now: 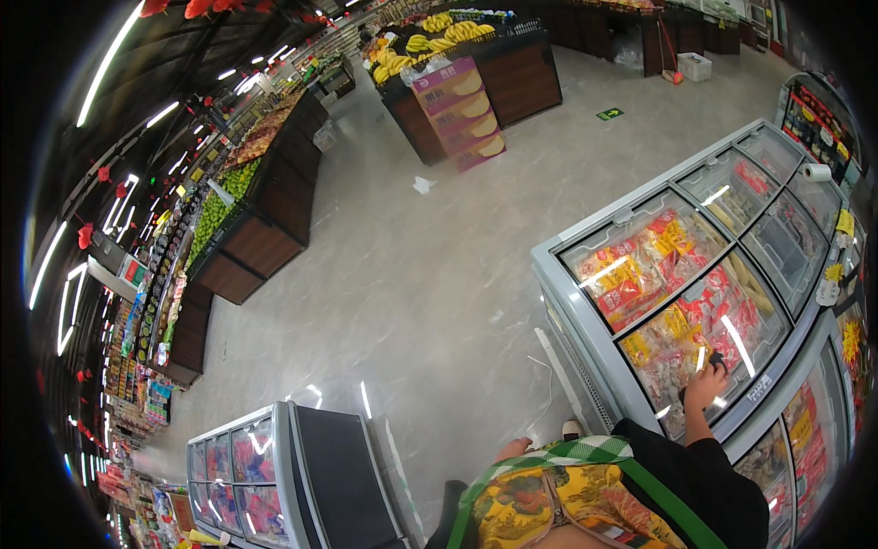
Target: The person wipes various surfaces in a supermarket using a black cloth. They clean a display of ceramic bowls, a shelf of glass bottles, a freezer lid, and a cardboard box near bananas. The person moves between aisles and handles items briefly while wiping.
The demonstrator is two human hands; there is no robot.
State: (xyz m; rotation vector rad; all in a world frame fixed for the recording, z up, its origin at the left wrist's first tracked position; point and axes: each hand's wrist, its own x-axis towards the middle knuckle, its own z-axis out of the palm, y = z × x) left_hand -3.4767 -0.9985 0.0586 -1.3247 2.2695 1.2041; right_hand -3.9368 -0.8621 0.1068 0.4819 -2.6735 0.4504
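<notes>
My right hand is over the near glass lid of a chest freezer, at its front corner. A small dark thing shows at the fingertips; whether the fingers grip it is unclear. Under the glass lie red and yellow plastic bags of frozen food. My left hand hangs low at my waist, partly hidden by the green checked edge of my apron. It is over the floor, apart from the freezers, and its fingers are hard to make out.
A second chest freezer stands at the lower left, and another adjoins at the right. Fruit stands hold limes and bananas. Stacked cartons lean there. A white scrap and a cable lie on the floor.
</notes>
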